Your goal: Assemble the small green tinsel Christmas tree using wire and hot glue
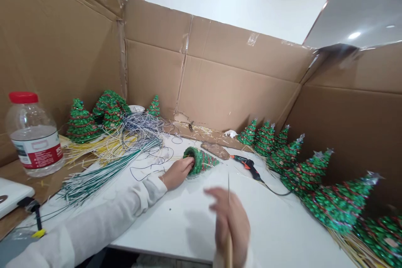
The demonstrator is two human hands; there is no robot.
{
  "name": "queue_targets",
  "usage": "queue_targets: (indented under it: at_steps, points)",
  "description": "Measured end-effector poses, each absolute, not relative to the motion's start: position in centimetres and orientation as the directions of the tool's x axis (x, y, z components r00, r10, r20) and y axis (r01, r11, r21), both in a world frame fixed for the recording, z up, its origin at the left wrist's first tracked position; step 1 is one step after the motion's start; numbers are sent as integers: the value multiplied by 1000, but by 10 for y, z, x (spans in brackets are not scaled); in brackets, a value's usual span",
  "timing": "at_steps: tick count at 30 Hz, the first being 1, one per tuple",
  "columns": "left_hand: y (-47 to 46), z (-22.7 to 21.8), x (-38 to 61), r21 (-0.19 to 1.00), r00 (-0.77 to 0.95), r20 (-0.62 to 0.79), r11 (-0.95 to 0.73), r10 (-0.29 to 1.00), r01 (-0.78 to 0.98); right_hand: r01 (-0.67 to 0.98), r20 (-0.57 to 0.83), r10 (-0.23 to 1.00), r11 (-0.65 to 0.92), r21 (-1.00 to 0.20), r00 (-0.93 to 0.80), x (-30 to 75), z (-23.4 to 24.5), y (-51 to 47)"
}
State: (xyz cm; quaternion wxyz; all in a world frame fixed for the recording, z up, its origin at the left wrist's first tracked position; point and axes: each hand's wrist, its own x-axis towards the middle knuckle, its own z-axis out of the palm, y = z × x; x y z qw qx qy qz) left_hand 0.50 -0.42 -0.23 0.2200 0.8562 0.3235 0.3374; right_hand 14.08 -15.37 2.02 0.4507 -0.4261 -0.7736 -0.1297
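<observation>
My left hand (177,172) grips the open wide end of a green tinsel cone tree (201,161), which lies on its side on the white table (176,222). My right hand (229,222) is blurred in the foreground, closed around a thin wooden stick (229,247) held upright. A black and orange hot glue gun (248,167) lies just right of the cone, apart from both hands, with its black cord (276,192) trailing across the table. A bundle of green and white wire strands (97,178) lies beyond my left forearm.
Finished green tinsel trees (333,201) stand in a row along the right, with several more (91,117) at the back left. A large plastic bottle (34,134) with a red cap stands left. Tangled wire (141,130) and straw-coloured strands lie nearby. Cardboard walls (213,75) surround the table.
</observation>
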Motion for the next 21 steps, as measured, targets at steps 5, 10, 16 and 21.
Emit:
queue_targets:
  at_steps: [5,10,16,21]
  points:
    - [-4,-4,5,622,549,440,-682,710,384,845,898,388,533,-33,-210,171,20,-59]
    - [-3,-3,4,628,546,443,-680,712,378,871,907,398,484,-82,-137,179,-5,-37]
    - [-3,0,4,618,554,433,-682,711,392,907,842,531,395,-146,-96,189,-17,-35]
    - [-1,-2,8,599,507,474,-686,720,413,929,833,544,351,-115,-102,178,-19,-27]
